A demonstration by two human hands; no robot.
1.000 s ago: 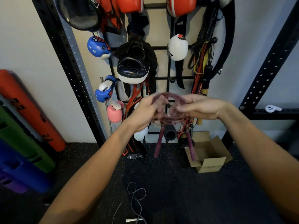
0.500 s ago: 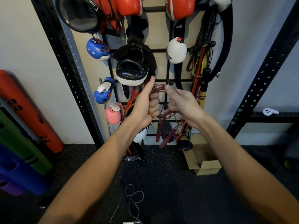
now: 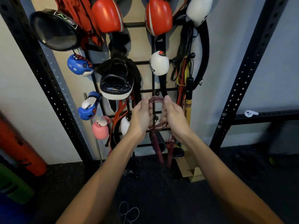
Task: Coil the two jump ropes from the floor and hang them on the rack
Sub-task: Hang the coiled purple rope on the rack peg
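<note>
A coiled maroon jump rope [image 3: 156,100] is held up against the black wall rack [image 3: 161,90], just below one of its crossbars. My left hand [image 3: 141,118] grips the coil's left side and my right hand [image 3: 174,117] grips its right side. The rope's two maroon handles [image 3: 159,151] dangle below my hands. A second, thin pale rope [image 3: 128,212] lies in loose loops on the dark floor between my forearms. Whether the coil rests on a rack peg cannot be told.
The rack carries red pads [image 3: 106,13], a black mitt [image 3: 116,83], blue gloves [image 3: 79,65], a white glove [image 3: 159,63] and hanging cords [image 3: 183,70]. Black perforated uprights [image 3: 242,75] flank it. A cardboard box [image 3: 192,172] sits on the floor; coloured rollers [image 3: 16,149] lean at left.
Both hands have lifted the maroon coil toward the rack, from waist-level winding to against the bars. The handles now hang straight down. The view has moved closer to the rack.
</note>
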